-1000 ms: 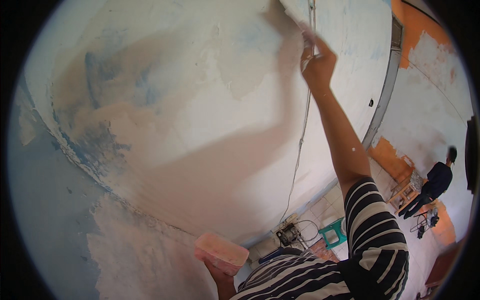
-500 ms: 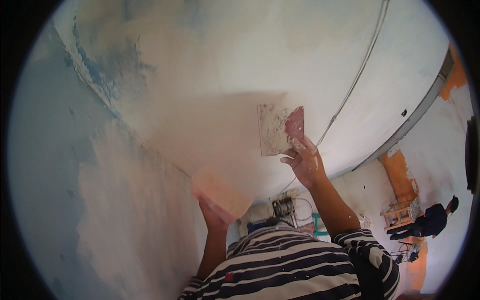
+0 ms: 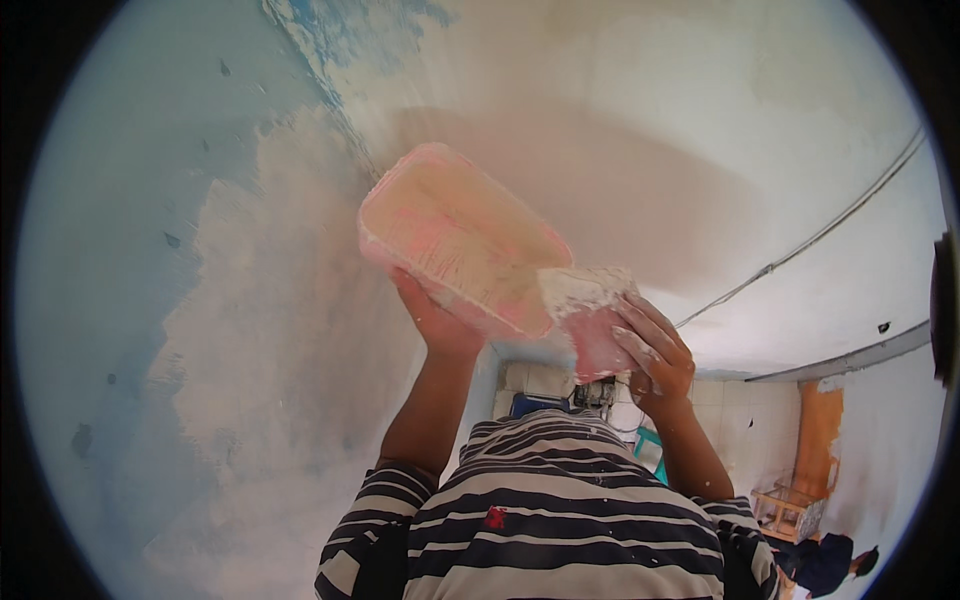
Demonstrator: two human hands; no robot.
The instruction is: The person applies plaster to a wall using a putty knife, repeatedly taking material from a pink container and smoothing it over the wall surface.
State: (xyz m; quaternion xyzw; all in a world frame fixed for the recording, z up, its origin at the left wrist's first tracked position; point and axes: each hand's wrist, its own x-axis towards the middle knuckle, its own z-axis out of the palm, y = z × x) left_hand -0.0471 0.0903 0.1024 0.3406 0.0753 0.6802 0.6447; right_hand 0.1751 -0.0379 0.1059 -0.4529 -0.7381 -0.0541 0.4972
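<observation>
My left hand (image 3: 435, 318) grips the lower side of a pink plastic tub (image 3: 462, 230), rounded at its corners and smeared with off-white putty. It is held up in front of me, tilted, near the corner where two surfaces meet. In my right hand (image 3: 662, 352) is a flat pinkish-red putty scraper (image 3: 598, 335), its far edge thick with whitish putty. That edge meets the right end of the tub. White smears coat the right fingers, which lie spread across the scraper's side.
A patchy blue and white wall (image 3: 240, 330) rises at the left. A cable (image 3: 810, 245) runs over the pale surface at right. At lower right are a wooden stand (image 3: 790, 512) and another person in dark clothes (image 3: 825, 565). A teal stool (image 3: 650, 452) stands behind me.
The tub has come up and to the right, its broad face now in view. The scraper has moved down off the pale surface to the tub's edge. My view has shifted.
</observation>
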